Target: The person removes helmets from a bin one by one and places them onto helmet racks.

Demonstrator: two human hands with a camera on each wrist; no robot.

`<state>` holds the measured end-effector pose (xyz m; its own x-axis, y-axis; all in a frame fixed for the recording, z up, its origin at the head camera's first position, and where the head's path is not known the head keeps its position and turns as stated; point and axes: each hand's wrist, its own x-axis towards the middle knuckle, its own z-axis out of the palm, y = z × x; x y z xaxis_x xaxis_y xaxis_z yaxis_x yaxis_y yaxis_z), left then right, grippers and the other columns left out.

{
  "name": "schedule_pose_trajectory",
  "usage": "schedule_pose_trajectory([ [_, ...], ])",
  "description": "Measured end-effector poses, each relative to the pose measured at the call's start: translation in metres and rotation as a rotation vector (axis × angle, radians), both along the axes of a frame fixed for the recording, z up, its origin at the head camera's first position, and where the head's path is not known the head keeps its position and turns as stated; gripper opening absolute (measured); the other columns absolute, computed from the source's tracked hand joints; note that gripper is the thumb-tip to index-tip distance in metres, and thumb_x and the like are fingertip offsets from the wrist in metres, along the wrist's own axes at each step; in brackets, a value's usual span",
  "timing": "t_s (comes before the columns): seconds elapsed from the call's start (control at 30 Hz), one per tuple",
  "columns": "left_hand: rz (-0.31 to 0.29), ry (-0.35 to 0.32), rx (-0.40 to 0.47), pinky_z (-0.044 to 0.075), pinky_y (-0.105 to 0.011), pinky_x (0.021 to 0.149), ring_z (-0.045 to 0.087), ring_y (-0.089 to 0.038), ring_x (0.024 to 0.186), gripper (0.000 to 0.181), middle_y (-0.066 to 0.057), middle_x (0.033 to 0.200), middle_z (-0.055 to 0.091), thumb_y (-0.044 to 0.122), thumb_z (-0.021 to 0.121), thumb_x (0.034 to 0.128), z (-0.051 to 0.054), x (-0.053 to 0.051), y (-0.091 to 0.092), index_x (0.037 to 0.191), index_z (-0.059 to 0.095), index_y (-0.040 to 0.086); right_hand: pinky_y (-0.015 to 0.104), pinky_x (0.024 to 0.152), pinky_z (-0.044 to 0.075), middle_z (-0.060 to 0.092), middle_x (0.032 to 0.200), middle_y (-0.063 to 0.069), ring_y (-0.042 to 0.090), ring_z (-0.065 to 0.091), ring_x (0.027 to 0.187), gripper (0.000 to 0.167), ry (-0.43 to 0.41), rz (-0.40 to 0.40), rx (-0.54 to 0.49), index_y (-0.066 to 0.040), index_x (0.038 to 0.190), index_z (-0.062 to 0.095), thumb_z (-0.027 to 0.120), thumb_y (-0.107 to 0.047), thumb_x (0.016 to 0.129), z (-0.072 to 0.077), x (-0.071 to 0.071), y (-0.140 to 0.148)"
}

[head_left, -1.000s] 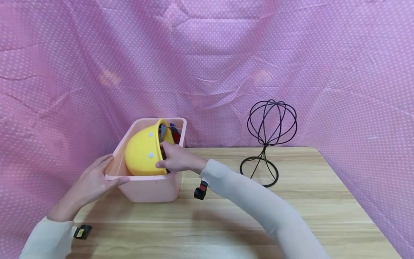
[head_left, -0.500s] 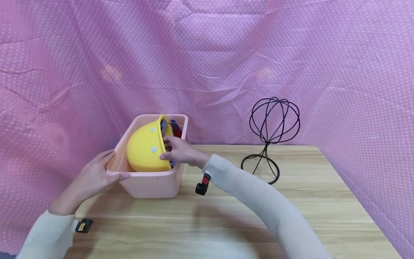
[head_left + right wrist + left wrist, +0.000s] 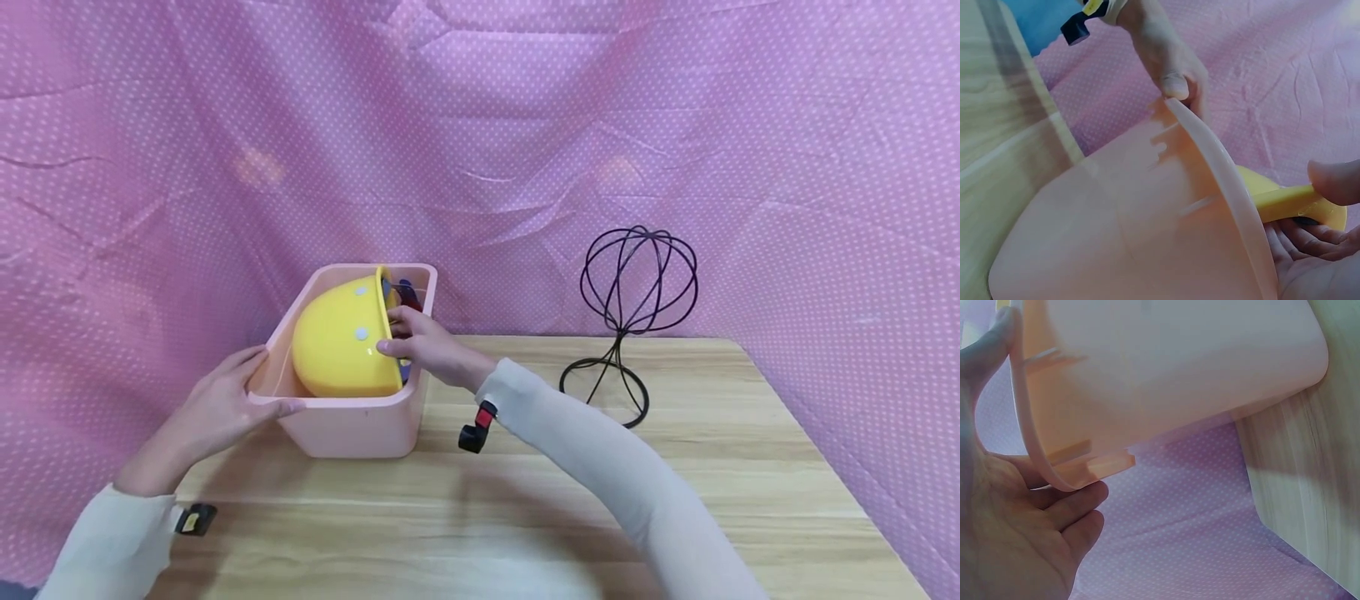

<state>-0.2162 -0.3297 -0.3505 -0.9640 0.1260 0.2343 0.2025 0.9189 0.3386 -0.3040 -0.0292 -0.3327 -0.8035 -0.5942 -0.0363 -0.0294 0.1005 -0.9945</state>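
Observation:
A yellow helmet (image 3: 337, 342) with pale round studs lies on its side inside a pink plastic bin (image 3: 352, 429), its opening turned to the right. My right hand (image 3: 431, 346) pinches the helmet's brim, thumb on the outside and fingers inside the opening. In the right wrist view the thumb (image 3: 1338, 181) presses on the yellow brim, with the other fingers below it. At the bin's near-left corner my left hand (image 3: 213, 408) grips the rim. The left wrist view shows its fingers (image 3: 1079, 509) curled under the rim (image 3: 1025, 425). The helmet's inside is mostly hidden.
Dark blue and red items (image 3: 408, 293) show partly behind the helmet in the bin. A black wire stand (image 3: 618, 335) with a globe-shaped top is on the right of the wooden table (image 3: 712, 467). Pink dotted cloth (image 3: 510, 125) hangs behind and along the sides.
My right hand has moved slightly up and right along with the helmet's brim, and the helmet has turned a little. The left hand keeps its place on the bin rim.

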Motion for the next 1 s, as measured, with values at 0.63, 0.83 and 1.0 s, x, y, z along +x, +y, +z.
schedule_pose_trajectory([
  [0.63, -0.03, 0.061, -0.025, 0.039, -0.07, 0.107, 0.044, -0.055, 0.136, 0.105, -0.032, 0.15, 0.045, 0.06, 0.078, 0.0781, -0.001, 0.001, 0.002, 0.145, 0.044, -0.014, 0.039, 0.111, 0.051, 0.058, 0.143, 0.017, 0.029, 0.06, 0.132, 0.046, -0.117, -0.053, -0.284, -0.004, 0.148, 0.042, 0.054, -0.004, 0.103, -0.008, 0.006, 0.014],
  [0.83, -0.006, 0.026, -0.01, 0.037, -0.072, 0.108, 0.043, -0.056, 0.136, 0.108, -0.031, 0.152, 0.043, 0.064, 0.076, 0.079, 0.001, 0.003, 0.003, 0.148, 0.042, -0.012, 0.035, 0.112, 0.05, 0.052, 0.147, 0.026, 0.033, 0.056, 0.136, 0.048, -0.124, -0.056, -0.404, 0.003, 0.148, 0.038, 0.051, 0.0, 0.102, 0.001, 0.008, 0.019],
  [1.0, 0.006, 0.003, -0.017, 0.035, -0.074, 0.109, 0.042, -0.056, 0.137, 0.11, -0.03, 0.154, 0.042, 0.067, 0.074, 0.0796, 0.002, 0.004, 0.002, 0.15, 0.039, -0.01, 0.034, 0.115, 0.047, 0.049, 0.151, 0.026, 0.035, 0.049, 0.143, 0.05, -0.144, -0.046, -0.484, 0.003, 0.15, 0.036, 0.05, 0.001, 0.102, 0.008, 0.01, 0.023],
])
